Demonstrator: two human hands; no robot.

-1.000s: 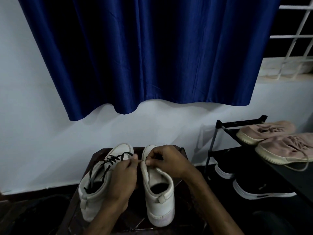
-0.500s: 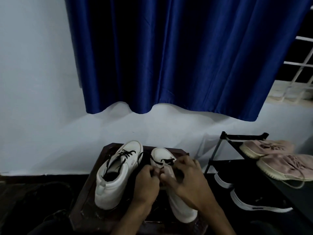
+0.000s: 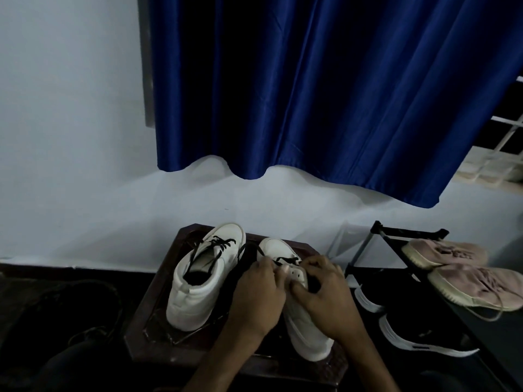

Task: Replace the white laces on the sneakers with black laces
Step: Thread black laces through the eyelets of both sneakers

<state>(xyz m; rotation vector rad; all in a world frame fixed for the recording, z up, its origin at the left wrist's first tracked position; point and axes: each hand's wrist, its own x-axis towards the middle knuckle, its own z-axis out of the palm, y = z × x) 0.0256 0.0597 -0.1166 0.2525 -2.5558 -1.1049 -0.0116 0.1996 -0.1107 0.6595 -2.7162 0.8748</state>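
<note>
Head view: on the stool (image 3: 158,315) the left sneaker (image 3: 203,275) looks fully black-laced, the right sneaker (image 3: 307,323) beside it only at its toe rows, left hand (image 3: 259,295) pinching the black lace (image 3: 285,261) there, right hand (image 3: 328,292) with fingers curled round its eyelet flap.

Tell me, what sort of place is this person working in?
Probably a room in a home: a dark blue satin curtain hangs beside a white window grille, and a black metal shoe rack holds pink knit sneakers.
</note>
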